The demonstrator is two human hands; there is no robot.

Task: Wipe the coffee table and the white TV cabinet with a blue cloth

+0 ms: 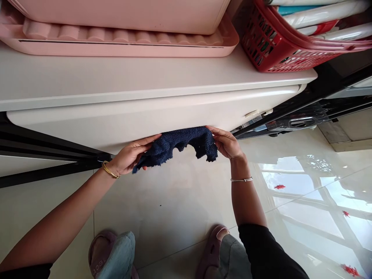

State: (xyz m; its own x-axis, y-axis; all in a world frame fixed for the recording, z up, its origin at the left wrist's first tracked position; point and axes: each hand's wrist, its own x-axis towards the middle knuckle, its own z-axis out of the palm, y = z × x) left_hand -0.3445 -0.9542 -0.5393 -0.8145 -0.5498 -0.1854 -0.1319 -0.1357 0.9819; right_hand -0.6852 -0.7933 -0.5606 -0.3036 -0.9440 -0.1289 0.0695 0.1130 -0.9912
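Observation:
A dark navy cloth [186,138] with ragged edges is spread between my two hands, against the front of a white appliance [162,112]. My left hand [129,155] grips its left end, fingers stretched along the cloth and pointing toward the appliance. At the other end, my right hand [227,142] pinches the cloth's upper right corner, fingertips close to the white front. The cloth's middle sags between the hands and its lower edge hangs loose. Some fingers of both hands are hidden behind or under it.
On the white top stand a pink box on a pink tray [124,48] and a red basket [279,54] holding rolled packages. Black rack bars [58,170] flank the appliance. Below are the tiled floor [168,217] and my feet in purple slippers [210,248].

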